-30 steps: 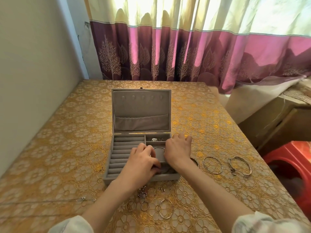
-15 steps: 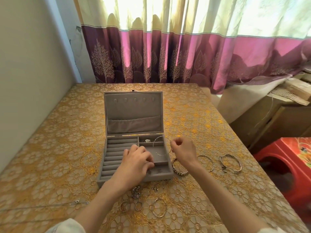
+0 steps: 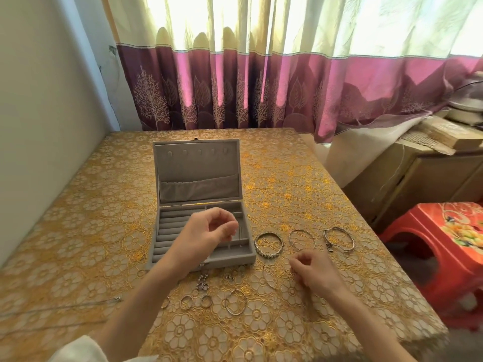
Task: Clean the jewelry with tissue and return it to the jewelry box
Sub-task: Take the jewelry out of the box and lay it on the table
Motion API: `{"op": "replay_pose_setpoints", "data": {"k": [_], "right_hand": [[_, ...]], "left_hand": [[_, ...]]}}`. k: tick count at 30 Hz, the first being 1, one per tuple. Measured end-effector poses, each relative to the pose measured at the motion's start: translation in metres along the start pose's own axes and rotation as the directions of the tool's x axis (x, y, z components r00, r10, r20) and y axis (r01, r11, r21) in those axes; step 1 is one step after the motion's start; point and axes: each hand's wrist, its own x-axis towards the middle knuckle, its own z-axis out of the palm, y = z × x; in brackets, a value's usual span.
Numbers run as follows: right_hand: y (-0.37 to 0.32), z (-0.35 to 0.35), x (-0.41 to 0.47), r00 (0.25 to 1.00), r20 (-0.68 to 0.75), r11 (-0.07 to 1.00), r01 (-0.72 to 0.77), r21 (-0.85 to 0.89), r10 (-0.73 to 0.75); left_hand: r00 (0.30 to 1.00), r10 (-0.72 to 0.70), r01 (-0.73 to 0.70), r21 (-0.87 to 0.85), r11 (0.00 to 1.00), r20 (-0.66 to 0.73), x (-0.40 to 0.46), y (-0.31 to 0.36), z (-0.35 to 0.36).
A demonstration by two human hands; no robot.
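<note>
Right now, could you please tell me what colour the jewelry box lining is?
Grey: the jewelry box lining is plain grey, clearest in the head view.

We have one view only, worn on the person's head. It looks forward and down over the tabletop (image 3: 287, 178), close above the hands (image 3: 209, 231) near the bottom edge, and faces the curtain (image 3: 261, 87) at the far side, its wide angle bending the edges.
</note>
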Motion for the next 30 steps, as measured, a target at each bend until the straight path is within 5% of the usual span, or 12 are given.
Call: {"op": "replay_pose_setpoints", "data": {"k": [8, 12, 15, 18, 23, 30], "right_hand": [[0.001, 0.01, -0.008, 0.991, -0.133, 0.997, 0.016, -0.069, -0.026], [-0.005, 0.008, -0.012, 0.962, -0.193, 0.964, 0.148, -0.221, -0.192], [-0.023, 0.005, -0.023, 0.956, -0.092, 0.957, 0.284, 0.057, -0.278], [-0.04, 0.004, -0.037, 0.944, 0.177, 0.888, 0.182, 0.423, -0.277], [-0.041, 0.002, -0.046, 0.91, 0.285, 0.884, 0.155, 0.44, -0.301], [-0.031, -0.006, -0.048, 0.906, 0.288, 0.893, 0.176, 0.413, -0.311]], "left_hand": [[0.998, -0.003, -0.005, 0.132, 0.991, 0.058, -0.01, 0.012, 0.015], [0.996, 0.006, -0.025, 0.214, 0.976, 0.089, -0.012, 0.023, 0.019], [0.995, 0.014, -0.042, 0.281, 0.959, 0.1, -0.014, 0.025, 0.023], [0.992, 0.028, -0.068, 0.338, 0.939, 0.123, -0.017, 0.025, 0.027], [0.994, 0.037, -0.069, 0.311, 0.948, 0.106, -0.02, 0.025, 0.029], [0.99, -0.091, 0.088, 0.024, 0.996, 0.111, -0.027, 0.023, 0.041]]}}
